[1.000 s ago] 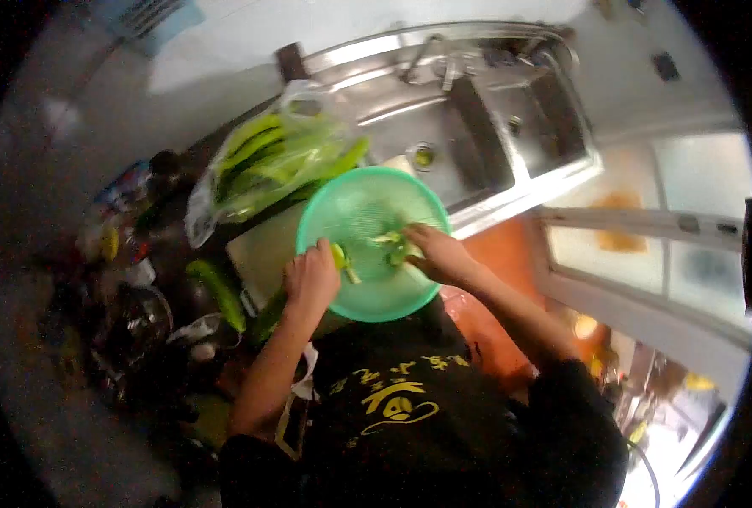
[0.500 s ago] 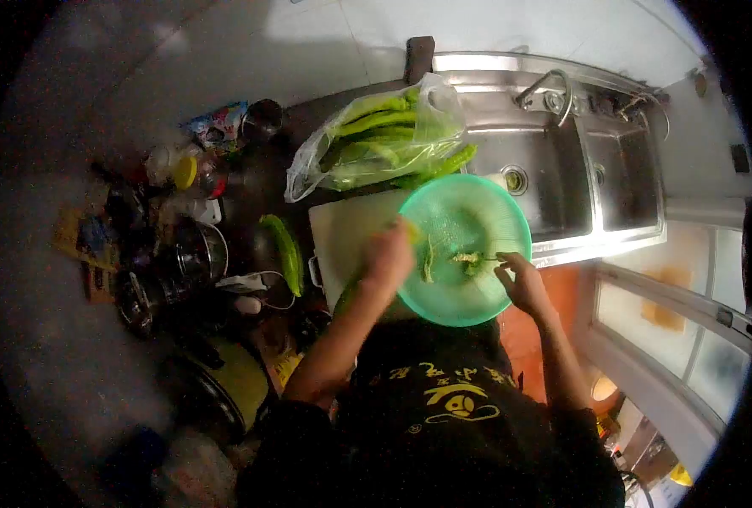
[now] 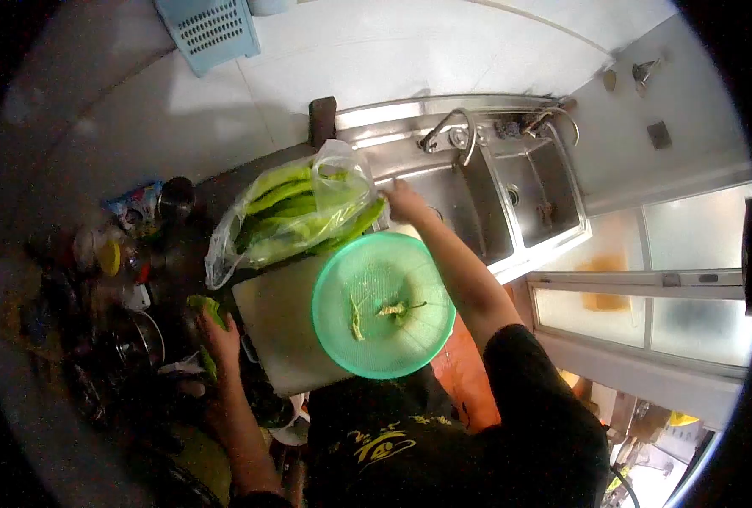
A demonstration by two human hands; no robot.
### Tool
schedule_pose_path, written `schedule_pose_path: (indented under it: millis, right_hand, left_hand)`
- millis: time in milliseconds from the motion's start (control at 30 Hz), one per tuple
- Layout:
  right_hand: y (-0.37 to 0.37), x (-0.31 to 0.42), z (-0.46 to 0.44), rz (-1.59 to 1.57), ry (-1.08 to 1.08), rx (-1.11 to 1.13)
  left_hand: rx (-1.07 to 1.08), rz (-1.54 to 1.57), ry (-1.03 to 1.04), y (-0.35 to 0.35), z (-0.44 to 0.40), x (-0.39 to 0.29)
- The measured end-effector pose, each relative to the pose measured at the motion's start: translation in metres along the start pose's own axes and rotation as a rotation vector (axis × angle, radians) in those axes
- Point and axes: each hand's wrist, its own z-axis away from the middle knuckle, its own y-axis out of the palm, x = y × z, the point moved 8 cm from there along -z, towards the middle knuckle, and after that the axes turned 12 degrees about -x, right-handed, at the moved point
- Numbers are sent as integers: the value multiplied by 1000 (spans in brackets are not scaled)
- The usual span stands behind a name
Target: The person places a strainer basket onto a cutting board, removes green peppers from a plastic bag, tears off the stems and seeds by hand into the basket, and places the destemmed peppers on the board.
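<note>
My left hand (image 3: 218, 339) is closed around a long green pepper (image 3: 207, 306) over the dark counter, left of the cutting board. More green shows below the hand; whether it is a second pepper I cannot tell. At the mouth of the clear plastic bag (image 3: 352, 173), my right hand (image 3: 406, 203) grips the tip of a green pepper (image 3: 359, 222) that pokes out beside the sink. Several long green peppers lie inside the bag. A green mesh basin (image 3: 329, 339) rests partly on the cutting board (image 3: 279, 317), with pale pepper cores (image 3: 393, 311) inside.
A double steel sink (image 3: 478, 207) with taps stands to the right. On the left are a metal pot (image 3: 143, 339), a yellow-lidded jar (image 3: 109, 256) and a packet (image 3: 135, 207). A blue plastic basket (image 3: 215, 34) hangs on the wall.
My left hand has moved from beside the basin to the counter on the left. My right hand has gone from the basin's right rim up to the bag. The view has turned.
</note>
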Motion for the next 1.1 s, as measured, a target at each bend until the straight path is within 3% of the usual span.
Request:
schedule_pose_path:
  millis: [100, 200, 233, 267, 433, 533, 633, 667, 700, 733, 800, 833, 867, 933, 1000, 1100]
  right_hand:
    - [41, 15, -13, 196, -395, -1]
    - [46, 10, -7, 124, -570, 215]
    - [44, 5, -10, 134, -481, 378]
    - [7, 6, -2, 60, -643, 182]
    - [-155, -12, 38, 58, -486, 395]
    - [-221, -55, 75, -142, -180, 339]
    - [-277, -46, 119, -437, 56, 349]
    - [-270, -41, 140, -523, 10, 342]
    - [-256, -26, 163, -876, 176, 427]
    - [-265, 3, 183, -972, 302, 467]
    - [-265, 49, 213, -1133, 197, 543]
    - [-272, 62, 216, -917, 110, 515]
    - [-280, 73, 221, -700, 36, 480]
    - [-276, 85, 223, -703, -27, 456]
    - [-265, 98, 226, -611, -91, 471]
    - [-261, 110, 225, -767, -209, 373]
  left_hand:
    - [52, 61, -44, -44, 33, -63]
    - [111, 240, -87, -39, 63, -66]
    - [121, 273, -47, -45, 67, -80]
    - [128, 308, -6, -51, 64, -104]
    - [158, 522, 261, -91, 28, -260]
    - [229, 658, 401, -108, 21, -356]
    - [249, 722, 680, -105, 35, -442]
    - [336, 566, 801, -105, 40, -470]
    - [212, 475, 902, -106, 43, -487]
    - [96, 375, 1003, -109, 52, -496]
    - [594, 240, 955, -84, 76, -486]
    - [471, 280, 1019, -89, 83, -475]
    - [579, 284, 938, -84, 91, -455]
    - [776, 288, 767, -81, 98, -429]
    - [740, 276, 709, -86, 96, -414]
    - [783, 313, 676, -81, 98, -397]
